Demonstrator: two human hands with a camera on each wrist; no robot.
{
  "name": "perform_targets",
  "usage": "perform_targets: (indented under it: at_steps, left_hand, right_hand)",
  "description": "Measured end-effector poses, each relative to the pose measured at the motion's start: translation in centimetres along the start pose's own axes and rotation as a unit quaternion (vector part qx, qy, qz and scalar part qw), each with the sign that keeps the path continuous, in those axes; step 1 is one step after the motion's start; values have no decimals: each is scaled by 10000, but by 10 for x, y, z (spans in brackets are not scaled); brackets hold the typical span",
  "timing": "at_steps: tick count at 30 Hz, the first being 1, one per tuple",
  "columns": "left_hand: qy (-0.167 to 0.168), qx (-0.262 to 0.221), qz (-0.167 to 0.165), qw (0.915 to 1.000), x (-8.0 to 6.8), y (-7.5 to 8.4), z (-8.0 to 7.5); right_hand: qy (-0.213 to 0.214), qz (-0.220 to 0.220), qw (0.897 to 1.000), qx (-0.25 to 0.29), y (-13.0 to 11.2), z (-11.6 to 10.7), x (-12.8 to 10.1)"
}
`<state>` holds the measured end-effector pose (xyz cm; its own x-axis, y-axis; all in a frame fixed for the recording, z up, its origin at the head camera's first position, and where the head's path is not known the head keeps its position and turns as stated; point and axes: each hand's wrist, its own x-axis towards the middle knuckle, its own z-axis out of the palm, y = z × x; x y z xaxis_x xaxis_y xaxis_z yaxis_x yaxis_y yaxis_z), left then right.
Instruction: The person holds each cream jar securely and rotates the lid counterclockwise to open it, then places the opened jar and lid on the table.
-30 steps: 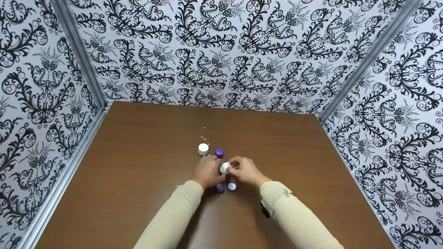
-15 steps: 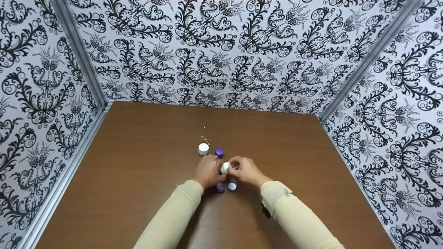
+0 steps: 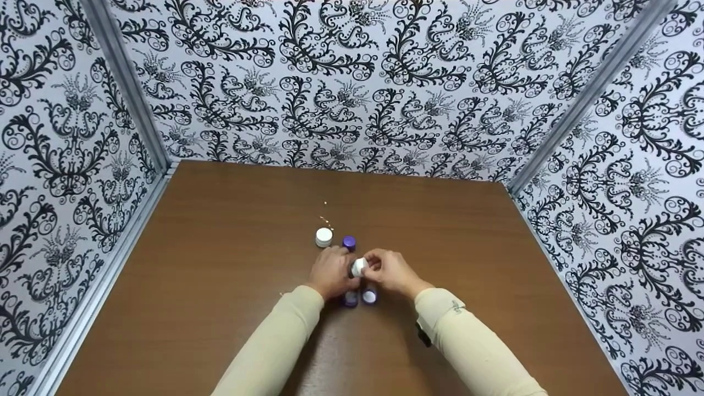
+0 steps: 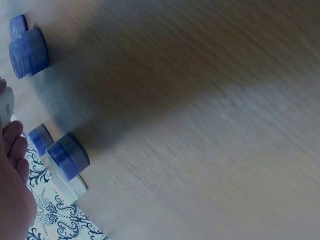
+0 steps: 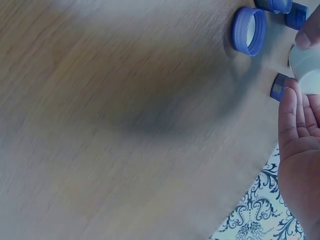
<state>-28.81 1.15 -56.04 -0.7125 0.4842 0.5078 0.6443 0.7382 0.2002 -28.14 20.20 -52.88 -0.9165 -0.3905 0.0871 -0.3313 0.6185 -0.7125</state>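
A small white jar (image 3: 359,267), tilted, is held between both hands over the middle of the table. My left hand (image 3: 331,272) grips it from the left, its thumb and fingers showing on either side in the left wrist view. From the right, my right hand (image 3: 391,270) pinches the white top between thumb and fingers; whether that top is a separate lid I cannot tell. Just below the hands sit an open purple jar (image 3: 350,298) and an upturned purple lid (image 3: 369,296) with a white liner. Part of the held jar is hidden by the fingers.
Beyond the hands stand a capped white jar (image 3: 324,237) and a small purple-topped jar (image 3: 348,242). Light crumbs (image 3: 325,221) lie on the brown table (image 3: 231,220) behind them. Patterned walls (image 3: 352,82) enclose the back and both sides.
Both hands stay almost in place around the white jar; its white top appears turned very slightly. The other jars and the lid have not moved.
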Motion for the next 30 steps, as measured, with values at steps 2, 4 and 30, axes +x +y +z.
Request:
perform_targets:
  at_steps: [2, 4, 30]
  left_hand:
    - [-10, -46, 2, 10000, 0, 0, -1]
    - [-45, -77, 0, 10000, 1, 0, -1]
    - [-250, -102, -235, 9994, 1, -4, -9]
  right_hand:
    - [3, -52, 10000, -22, 0, 0, 0]
    - [2, -126, 9999, -57, 0, 0, 0]
    - [188, -4, 9997, 153, 0, 2, 1]
